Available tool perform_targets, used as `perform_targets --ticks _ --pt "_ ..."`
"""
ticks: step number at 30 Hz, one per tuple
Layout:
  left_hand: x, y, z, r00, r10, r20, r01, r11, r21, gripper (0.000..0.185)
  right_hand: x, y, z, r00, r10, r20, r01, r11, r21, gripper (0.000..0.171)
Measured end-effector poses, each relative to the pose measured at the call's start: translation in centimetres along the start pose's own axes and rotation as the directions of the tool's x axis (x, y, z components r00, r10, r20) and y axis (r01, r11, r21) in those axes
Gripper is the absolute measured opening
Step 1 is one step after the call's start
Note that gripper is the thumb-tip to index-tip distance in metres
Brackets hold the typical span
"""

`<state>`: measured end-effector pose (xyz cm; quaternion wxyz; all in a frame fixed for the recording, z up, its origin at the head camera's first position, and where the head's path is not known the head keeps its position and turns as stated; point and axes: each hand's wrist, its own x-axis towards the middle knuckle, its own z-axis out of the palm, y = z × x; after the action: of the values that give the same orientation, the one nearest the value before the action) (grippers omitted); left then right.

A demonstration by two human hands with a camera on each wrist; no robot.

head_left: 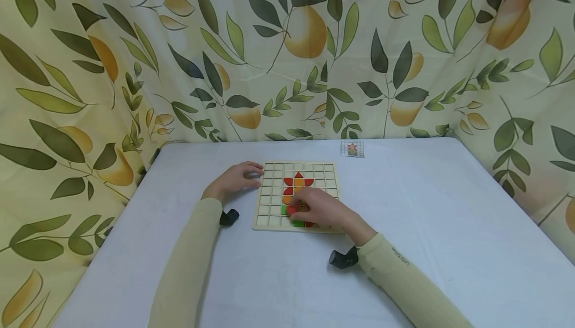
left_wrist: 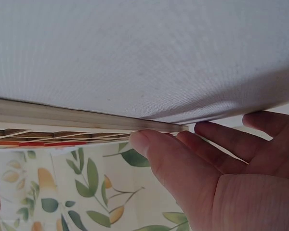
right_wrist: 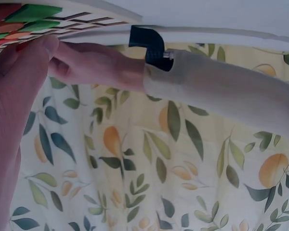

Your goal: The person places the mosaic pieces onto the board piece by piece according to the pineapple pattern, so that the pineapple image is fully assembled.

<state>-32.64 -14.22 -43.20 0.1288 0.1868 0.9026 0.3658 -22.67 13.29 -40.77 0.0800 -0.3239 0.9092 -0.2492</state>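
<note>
1. The wooden grid board [head_left: 296, 195] lies flat on the desk [head_left: 449, 228], near the middle, a bit toward the person. It's a tray of small square cells with a raised rim, so the pieces sit in their slots instead of sliding around.

2. Left hand [head_left: 235, 178] rests against the board's left edge near the far corner. The left wrist view shows the fingers [left_wrist: 183, 149] straight and relaxed, tips touching the rim, not wrapped round it. Looks like it's just bracing the board so it doesn't scoot sideways.

3. Right hand [head_left: 321, 209] is over the lower middle cells, fingers curled down onto a red piece [head_left: 293, 211]. From the head view it reads as a pinch on that piece, though the hand hides the contact, so I'm not totally sure it's lifted rather than pressed in place.

4. Above that hand there's a cluster of red and orange tiles [head_left: 298, 182] already in cells, shaped like a flower head. Green tiles [head_left: 297, 223] peek out at the hand's lower edge.

5. A small pattern card [head_left: 352, 149] lies at the far side of the desk, well apart from the board, showing a similar flower, so probably the reference.

6. Behind everything hangs a leaf-and-pear curtain [head_left: 287, 53].
</note>
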Motion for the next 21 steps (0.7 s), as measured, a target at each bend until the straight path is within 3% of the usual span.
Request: perform_targets --ticks 8,21 --pt "0.1 -0.2 0.0 1.000 0.016 0.006 -0.016 1.000 0.016 0.038 0.1 -0.7 1.0 0.998 -0.058 0.033 0.060 0.996 -0.064 0.018" --pt "0.2 -0.5 0.1 1.000 0.016 0.008 -0.016 0.999 0.039 0.038 0.0 -1.0 1.2 0.996 -0.088 0.022 0.090 0.990 -0.105 0.013"
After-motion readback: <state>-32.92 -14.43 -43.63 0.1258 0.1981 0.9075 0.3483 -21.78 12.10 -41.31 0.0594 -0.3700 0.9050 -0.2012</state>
